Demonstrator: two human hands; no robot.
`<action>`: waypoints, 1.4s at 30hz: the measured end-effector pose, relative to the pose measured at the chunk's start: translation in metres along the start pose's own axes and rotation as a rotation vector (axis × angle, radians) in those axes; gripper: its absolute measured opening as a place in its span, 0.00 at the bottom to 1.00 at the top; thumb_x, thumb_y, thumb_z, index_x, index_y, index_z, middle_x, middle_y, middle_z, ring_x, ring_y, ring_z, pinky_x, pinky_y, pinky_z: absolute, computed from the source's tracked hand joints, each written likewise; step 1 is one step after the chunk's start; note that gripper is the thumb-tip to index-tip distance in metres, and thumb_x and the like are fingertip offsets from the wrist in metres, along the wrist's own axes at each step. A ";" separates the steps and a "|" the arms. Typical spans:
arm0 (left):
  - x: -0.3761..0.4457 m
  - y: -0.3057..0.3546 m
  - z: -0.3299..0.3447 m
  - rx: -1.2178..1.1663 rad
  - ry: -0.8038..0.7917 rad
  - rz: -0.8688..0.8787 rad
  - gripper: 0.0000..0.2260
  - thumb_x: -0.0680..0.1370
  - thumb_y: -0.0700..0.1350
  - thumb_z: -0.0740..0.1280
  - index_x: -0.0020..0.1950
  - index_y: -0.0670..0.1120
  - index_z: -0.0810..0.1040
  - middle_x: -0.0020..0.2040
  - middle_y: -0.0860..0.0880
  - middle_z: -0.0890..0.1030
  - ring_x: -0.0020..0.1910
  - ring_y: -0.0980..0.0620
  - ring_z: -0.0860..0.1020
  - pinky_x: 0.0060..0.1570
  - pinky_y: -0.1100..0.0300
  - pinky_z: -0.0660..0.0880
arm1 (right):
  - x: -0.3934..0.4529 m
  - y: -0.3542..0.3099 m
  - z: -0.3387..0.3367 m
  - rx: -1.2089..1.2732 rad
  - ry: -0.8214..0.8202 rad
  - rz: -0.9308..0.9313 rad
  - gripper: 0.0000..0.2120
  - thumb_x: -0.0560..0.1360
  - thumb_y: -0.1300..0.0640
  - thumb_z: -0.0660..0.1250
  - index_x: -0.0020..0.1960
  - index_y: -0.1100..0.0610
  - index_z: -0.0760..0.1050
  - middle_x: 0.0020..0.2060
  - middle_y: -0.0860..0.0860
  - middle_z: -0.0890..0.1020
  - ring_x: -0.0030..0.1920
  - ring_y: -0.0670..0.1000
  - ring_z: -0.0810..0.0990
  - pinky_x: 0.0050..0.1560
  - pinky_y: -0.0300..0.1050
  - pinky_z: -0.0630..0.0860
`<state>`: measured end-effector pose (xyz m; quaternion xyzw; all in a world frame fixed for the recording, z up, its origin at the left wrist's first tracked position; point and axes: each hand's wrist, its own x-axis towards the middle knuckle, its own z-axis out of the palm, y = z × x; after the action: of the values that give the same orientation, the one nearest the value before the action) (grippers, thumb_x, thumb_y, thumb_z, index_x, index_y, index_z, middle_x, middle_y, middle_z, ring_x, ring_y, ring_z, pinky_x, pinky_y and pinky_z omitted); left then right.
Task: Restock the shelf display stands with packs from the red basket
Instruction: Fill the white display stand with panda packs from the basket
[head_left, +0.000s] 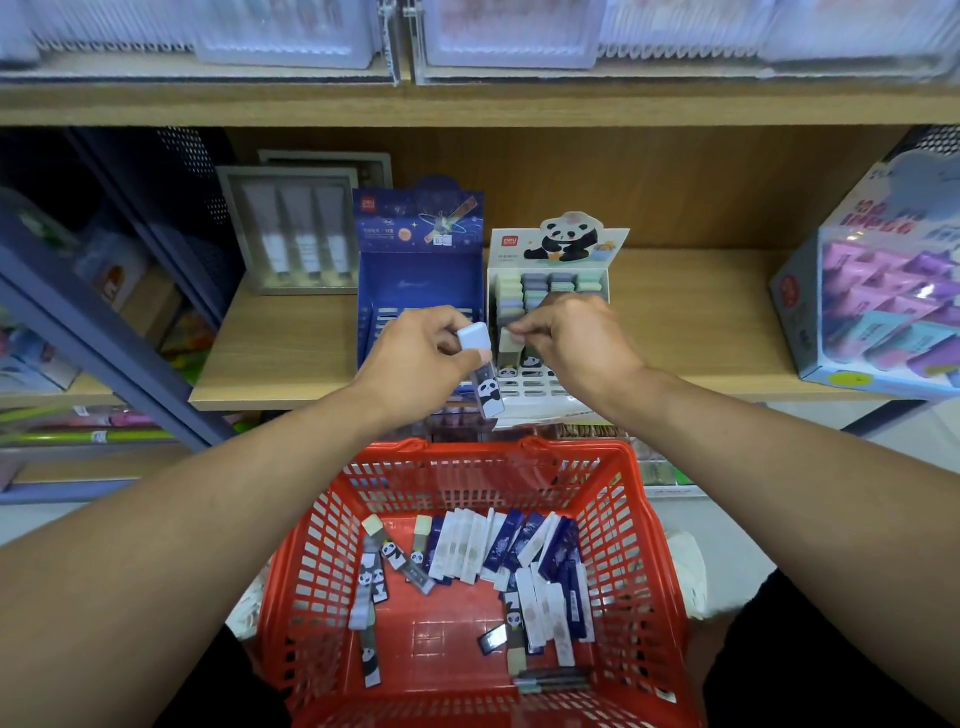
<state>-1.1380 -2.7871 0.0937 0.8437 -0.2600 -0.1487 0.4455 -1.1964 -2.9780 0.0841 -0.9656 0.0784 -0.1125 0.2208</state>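
A red basket (644, 561) sits low in front of me, holding several slim panda packs (387, 558) and dark blue packs (563, 566). On the wooden shelf stand a blue display stand (415, 270) and a white panda display stand (558, 249) with pastel-capped packs in its back rows. My left hand (415, 353) grips a panda pack with a pale blue cap (480, 364) in front of the stands. My right hand (576, 338) pinches the top of a pale-capped panda pack (508, 345) that stands in the panda stand.
A grey boxed set of tubes (296, 234) stands left of the blue stand. A large box of purple and teal packs (883, 291) fills the shelf's right end. A dark blue rack (104, 312) slants at left. Notebooks line the shelf above.
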 end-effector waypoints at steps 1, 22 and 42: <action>0.000 0.000 0.000 -0.006 -0.002 0.002 0.04 0.77 0.48 0.73 0.46 0.49 0.80 0.36 0.52 0.85 0.37 0.42 0.82 0.42 0.44 0.79 | 0.000 0.000 0.000 -0.007 -0.004 -0.012 0.08 0.78 0.60 0.70 0.54 0.51 0.86 0.50 0.50 0.85 0.52 0.51 0.82 0.57 0.50 0.79; -0.004 0.011 0.005 -0.100 -0.005 0.020 0.18 0.73 0.52 0.78 0.53 0.51 0.71 0.43 0.55 0.85 0.39 0.58 0.83 0.42 0.56 0.79 | -0.018 -0.014 -0.029 0.489 -0.144 0.026 0.03 0.79 0.57 0.69 0.52 0.55 0.78 0.41 0.52 0.84 0.41 0.52 0.84 0.47 0.55 0.82; 0.002 -0.007 0.014 0.686 -0.281 0.283 0.43 0.77 0.51 0.71 0.83 0.54 0.46 0.82 0.57 0.47 0.80 0.52 0.56 0.78 0.51 0.57 | -0.019 0.011 -0.030 0.146 -0.038 0.039 0.02 0.81 0.55 0.66 0.53 0.51 0.73 0.42 0.45 0.79 0.42 0.44 0.78 0.44 0.43 0.76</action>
<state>-1.1413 -2.7942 0.0796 0.8710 -0.4664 -0.1043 0.1140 -1.2230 -2.9966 0.1016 -0.9472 0.0846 -0.0952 0.2942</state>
